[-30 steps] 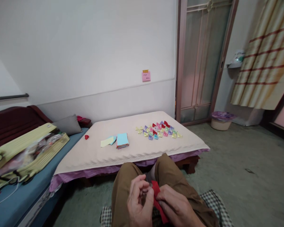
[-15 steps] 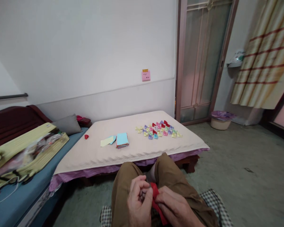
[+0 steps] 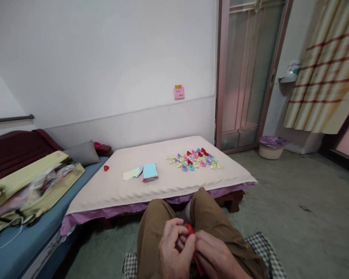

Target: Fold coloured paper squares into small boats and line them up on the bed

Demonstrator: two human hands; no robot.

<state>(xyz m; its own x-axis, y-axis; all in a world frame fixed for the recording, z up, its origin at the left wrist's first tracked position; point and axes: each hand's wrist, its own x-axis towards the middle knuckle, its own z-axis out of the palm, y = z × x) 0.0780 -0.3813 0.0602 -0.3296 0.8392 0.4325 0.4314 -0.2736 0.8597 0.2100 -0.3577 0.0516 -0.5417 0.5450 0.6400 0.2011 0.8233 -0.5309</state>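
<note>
Over my lap, my left hand [image 3: 177,246] and my right hand [image 3: 212,252] meet on a piece of folded red paper [image 3: 189,229]. The left thumb and fingers pinch its upper part, and the right fingers grip it from the other side. Most of the paper is hidden by my fingers; a red strip also shows lower down between the hands. Ahead on the covered table [image 3: 128,195] lies a stack of coloured paper [image 3: 150,171], blue on top, beside loose yellow sheets [image 3: 130,174]. Several small folded paper pieces [image 3: 196,157] in many colours are grouped to the right.
A single red folded piece [image 3: 106,168] rests near the table's left side. Left of it is a blue-covered couch [image 3: 46,221] with an open yellow case [image 3: 31,174]. A lined waste bin [image 3: 272,149] stands on the floor at right.
My left hand has shifted slightly right, closer to the right hand, and its thumb now covers more of the red paper. The things on the table have not moved.
</note>
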